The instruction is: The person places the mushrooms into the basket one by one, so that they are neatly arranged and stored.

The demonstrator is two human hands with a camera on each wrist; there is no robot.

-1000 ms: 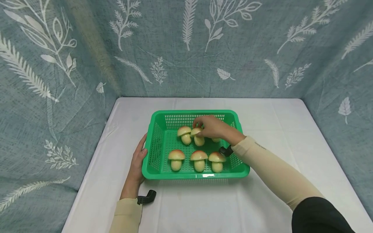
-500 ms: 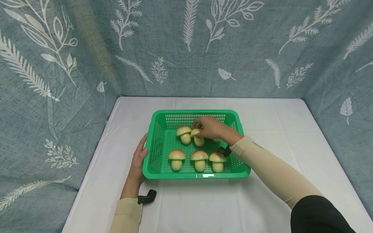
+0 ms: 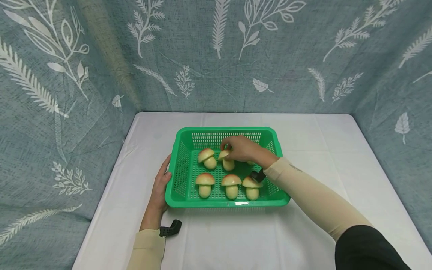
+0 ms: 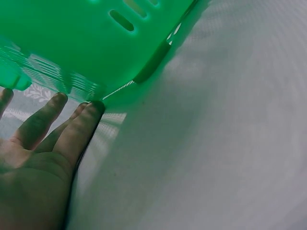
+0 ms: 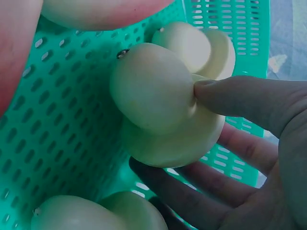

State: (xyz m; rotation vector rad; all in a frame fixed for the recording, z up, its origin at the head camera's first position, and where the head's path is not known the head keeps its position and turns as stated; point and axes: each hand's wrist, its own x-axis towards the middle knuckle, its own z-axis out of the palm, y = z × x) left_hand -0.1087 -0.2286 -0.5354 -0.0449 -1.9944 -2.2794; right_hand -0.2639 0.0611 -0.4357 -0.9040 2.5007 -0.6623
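In the head view a green plastic basket point(image 3: 227, 204) holds several toy mushrooms with brown-topped caps and pale stems. My right hand point(image 3: 242, 147) reaches into its back half and pinches one mushroom point(image 3: 228, 165) between thumb and fingers; the right wrist view shows the thumb on this mushroom point(image 5: 151, 91) and fingers around its cap. Just left of it lies a tilted mushroom point(image 3: 207, 159). Another mushroom point(image 3: 251, 162) is mostly hidden behind my right hand. At the basket's left side, my left hand point(image 3: 159, 189) rests against the outer wall with fairly straight fingers point(image 4: 79, 132).
Along the basket's front lie a left mushroom point(image 3: 204, 185), a middle mushroom point(image 3: 231, 186) and a right mushroom point(image 3: 252, 188), the last partly covered by a black wrist camera point(image 3: 258, 175). A white cloth covers the table point(image 3: 222, 240). Patterned grey-blue curtains point(image 3: 202, 86) enclose it.
My right hand has shifted slightly left with its mushroom. The mushroom to its left has slid left and tilted. The basket and my left hand have stayed put.
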